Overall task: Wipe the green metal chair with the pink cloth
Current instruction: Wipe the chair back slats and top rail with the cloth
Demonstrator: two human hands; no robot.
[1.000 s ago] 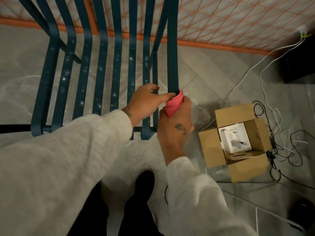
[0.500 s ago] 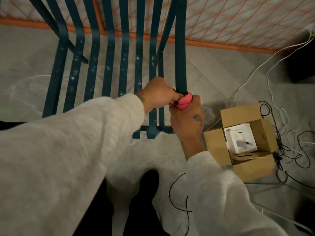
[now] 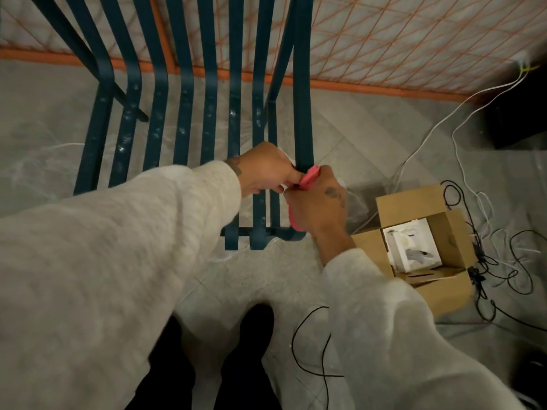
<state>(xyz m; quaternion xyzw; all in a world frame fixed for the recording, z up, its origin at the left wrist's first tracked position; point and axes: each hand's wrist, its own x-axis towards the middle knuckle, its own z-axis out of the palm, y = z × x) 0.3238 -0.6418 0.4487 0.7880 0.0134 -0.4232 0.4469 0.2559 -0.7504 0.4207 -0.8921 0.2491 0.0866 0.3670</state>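
Hands (image 3: 318, 207) gripping bunched pink cloth (image 3: 309, 179), flat-slatted metal chair (image 3: 303, 113)

Less of the pink cloth (image 3: 310, 179) shows above the right hand (image 3: 318, 207) now; a tail hangs below it. The left hand (image 3: 268, 170) has drawn closer.

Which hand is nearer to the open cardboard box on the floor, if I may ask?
Right. The right hand, gripping the pink cloth, is nearest the cardboard box; the left hand lies beyond it, over the chair.
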